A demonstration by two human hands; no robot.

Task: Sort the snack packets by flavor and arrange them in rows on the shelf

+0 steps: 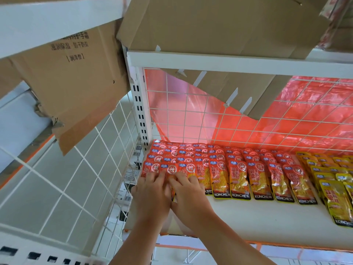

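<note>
Just left of the hands stands a wire side panel (pixel 76 169). The left hand (pixel 152 196) lies flat, fingers stretched and slightly spread, pressing on the front red packets (pixel 238 176) at the row's end. The right hand (pixel 191 197) touches it, also flat on those packets and gripping nothing. To its right the red rows run along the white shelf (pixel 257 220), and the yellow packets (pixel 332 188) lie farthest from the hands.

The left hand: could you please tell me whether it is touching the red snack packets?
Touching. In the head view the left hand lays its straight fingers on the front red snack packets at the row's left end, with no gap visible.
</note>
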